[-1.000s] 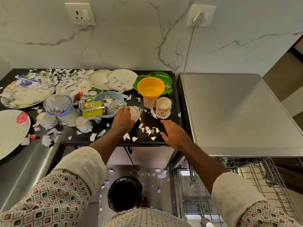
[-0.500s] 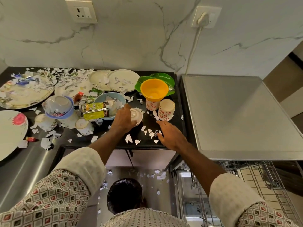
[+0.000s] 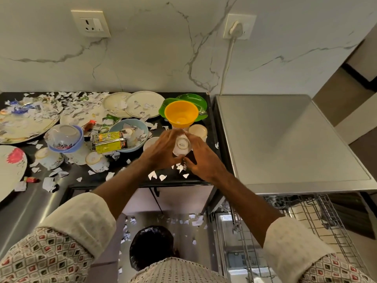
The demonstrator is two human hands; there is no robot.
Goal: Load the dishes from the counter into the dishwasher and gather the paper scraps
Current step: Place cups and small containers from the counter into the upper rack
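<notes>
left hand (image 3: 163, 149) + right hand (image 3: 202, 158) curled round a glossy white cup (image 3: 181, 144) | smooth yellow bowl (image 3: 181, 115) just beyond | jagged paper scraps (image 3: 156, 175) under wrists, by black counter (image 3: 95, 183) edge

Floral plate (image 3: 10, 166) cut off, cup (image 3: 182, 145) mostly hidden

The stamp under the cup (image 3: 182, 144) is unreadable.
</notes>
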